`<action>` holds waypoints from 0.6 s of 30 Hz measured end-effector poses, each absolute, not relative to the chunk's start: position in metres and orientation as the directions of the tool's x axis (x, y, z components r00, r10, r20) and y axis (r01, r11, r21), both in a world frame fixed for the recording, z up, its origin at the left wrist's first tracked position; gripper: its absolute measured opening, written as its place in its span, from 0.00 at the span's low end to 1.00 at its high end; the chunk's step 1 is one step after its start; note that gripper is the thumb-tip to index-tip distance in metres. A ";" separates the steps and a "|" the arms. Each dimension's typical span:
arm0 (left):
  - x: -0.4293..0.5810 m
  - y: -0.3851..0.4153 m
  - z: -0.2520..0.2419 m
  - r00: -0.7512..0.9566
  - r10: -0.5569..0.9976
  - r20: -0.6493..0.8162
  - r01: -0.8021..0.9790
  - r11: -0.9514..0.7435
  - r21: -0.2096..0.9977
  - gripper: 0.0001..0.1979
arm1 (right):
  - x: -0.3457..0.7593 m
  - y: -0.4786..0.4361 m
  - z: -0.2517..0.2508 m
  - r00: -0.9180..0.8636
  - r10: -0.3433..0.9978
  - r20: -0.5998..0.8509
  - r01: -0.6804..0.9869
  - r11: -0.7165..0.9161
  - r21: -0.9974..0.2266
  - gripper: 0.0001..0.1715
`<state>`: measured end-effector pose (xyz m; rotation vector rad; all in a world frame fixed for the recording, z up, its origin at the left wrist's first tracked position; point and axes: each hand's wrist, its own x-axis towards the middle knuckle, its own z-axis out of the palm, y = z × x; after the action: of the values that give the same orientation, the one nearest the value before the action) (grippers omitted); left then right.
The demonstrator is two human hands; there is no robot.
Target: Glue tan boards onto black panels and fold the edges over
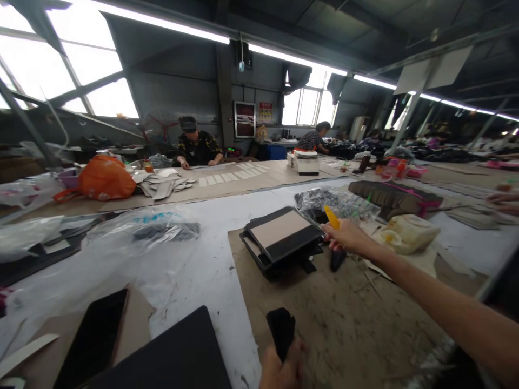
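At the bottom of the view my left hand [281, 364] is closed around a small folded black piece [281, 329], perhaps fabric or leather, which stands up from the fingers. My right hand [344, 235] is stretched forward and closed on a small yellow tool [331, 217]; its working end is hidden. Just left of my right hand lies a stack of black panels [279, 243], the top one bearing a beige rectangle [279, 231]. Below that hand is a dark pointed object [336, 260] of a kind I cannot make out.
Brown paper [324, 324] covers the work area. A stained whitish container [411, 233] and a dark bundle with pink ties [393, 197] stand to the right. At left lie a phone-like dark slab [95, 337], a black board [174, 356] and plastic film [133, 232]. A co-worker [198, 143] sits opposite.
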<state>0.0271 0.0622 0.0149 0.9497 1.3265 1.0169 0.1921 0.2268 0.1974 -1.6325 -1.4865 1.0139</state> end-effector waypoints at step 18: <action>0.011 0.019 0.068 -0.057 0.942 -0.331 -0.259 0.306 0.916 0.13 | 0.185 0.116 0.137 -0.209 0.969 -0.129 0.719 0.063 -0.692 0.13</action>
<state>0.0112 0.0192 0.0685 0.7399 1.2319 1.1428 0.1851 0.1161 0.1369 -1.6859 -1.9788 0.9282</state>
